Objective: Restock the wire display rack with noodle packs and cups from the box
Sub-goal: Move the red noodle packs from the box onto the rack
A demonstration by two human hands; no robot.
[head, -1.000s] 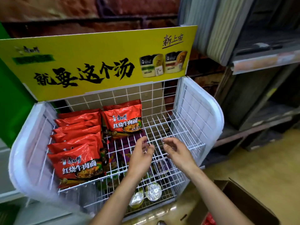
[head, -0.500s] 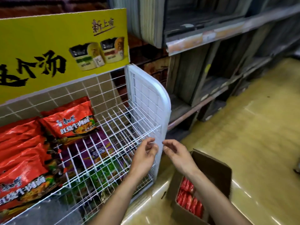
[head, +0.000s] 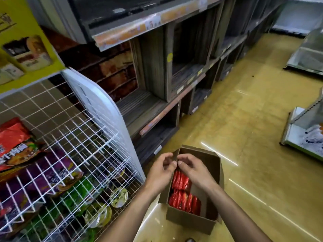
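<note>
Fingers [head: 168,164] of our left hand [head: 160,172] and right hand [head: 194,170] curl loosely, empty (tips nearly touching); we have swung from the wire rack [head: 83,137] to the box [head: 190,222], so its red noodle packs [head: 183,199] come next.

The shiny yellow floor [head: 253,119] holds one open cardboard box [head: 190,222]. It sits right under the right hand [head: 192,170].
</note>
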